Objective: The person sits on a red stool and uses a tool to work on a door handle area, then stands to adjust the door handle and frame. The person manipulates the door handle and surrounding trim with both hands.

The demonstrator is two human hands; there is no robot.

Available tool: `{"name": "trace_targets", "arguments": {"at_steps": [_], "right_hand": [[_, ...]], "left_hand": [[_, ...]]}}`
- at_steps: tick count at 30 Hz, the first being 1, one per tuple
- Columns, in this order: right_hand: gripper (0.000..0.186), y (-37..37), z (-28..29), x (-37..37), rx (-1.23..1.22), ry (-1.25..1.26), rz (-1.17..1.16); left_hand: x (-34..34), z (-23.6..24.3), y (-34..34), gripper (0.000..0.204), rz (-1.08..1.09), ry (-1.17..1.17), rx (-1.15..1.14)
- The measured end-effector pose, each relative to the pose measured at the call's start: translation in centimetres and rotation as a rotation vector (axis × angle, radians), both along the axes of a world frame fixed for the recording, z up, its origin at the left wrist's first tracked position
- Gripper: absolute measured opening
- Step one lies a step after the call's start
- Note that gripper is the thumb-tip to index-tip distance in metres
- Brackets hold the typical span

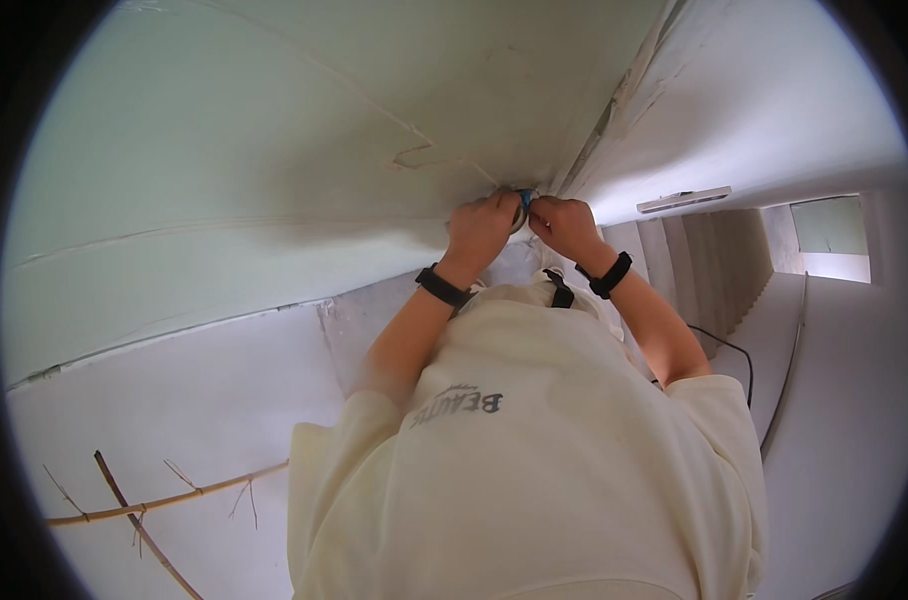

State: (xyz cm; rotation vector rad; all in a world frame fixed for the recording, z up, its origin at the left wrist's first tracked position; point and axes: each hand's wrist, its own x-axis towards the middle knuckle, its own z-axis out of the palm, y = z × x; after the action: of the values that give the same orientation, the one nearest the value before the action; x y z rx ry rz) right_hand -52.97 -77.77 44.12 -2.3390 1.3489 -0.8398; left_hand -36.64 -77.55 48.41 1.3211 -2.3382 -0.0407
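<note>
Both my hands are close together at the middle of the view, in front of the corner where a pale green surface [274,150] meets a white one. My left hand [479,237] is closed around a small ring-shaped roll [520,216], grey with a blue part, which looks like a roll of tape. Right beside it, my right hand [571,229] has its fingers pinched together at the roll's blue side. What those fingers grip is too small and too covered to tell. Each wrist wears a black band.
Thin cracks and raised lines cross the green surface. A white bar-shaped fixture [684,200] sits on the right-hand surface. Stairs [709,260] and a window-like opening [832,228] lie at the right. A black cable [746,362] hangs near my right arm. Crossed thin poles [139,511] show at lower left.
</note>
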Motion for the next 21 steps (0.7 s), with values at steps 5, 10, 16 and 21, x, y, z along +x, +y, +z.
{"name": "trace_targets", "arguments": {"at_steps": [5, 10, 16, 21], "right_hand": [[0.011, 0.2, 0.0, 0.1, 0.028, -0.021, 0.005], [0.009, 0.3, 0.2, 0.1, 0.004, -0.061, 0.018], [0.011, 1.2, 0.5, 0.1, -0.010, -0.110, -0.111], [0.021, 1.0, -1.1, 0.4, 0.014, -0.078, -0.202]], "left_hand": [[0.2, -0.1, 0.1, 0.005, -0.014, -0.010, 0.017], [0.5, -0.5, 0.4, 0.004, -0.017, -0.013, 0.035], [1.4, -0.6, 0.0, 0.016, -0.127, 0.005, -0.004], [1.2, 0.2, -0.1, 0.022, -0.046, -0.132, -0.026]]}}
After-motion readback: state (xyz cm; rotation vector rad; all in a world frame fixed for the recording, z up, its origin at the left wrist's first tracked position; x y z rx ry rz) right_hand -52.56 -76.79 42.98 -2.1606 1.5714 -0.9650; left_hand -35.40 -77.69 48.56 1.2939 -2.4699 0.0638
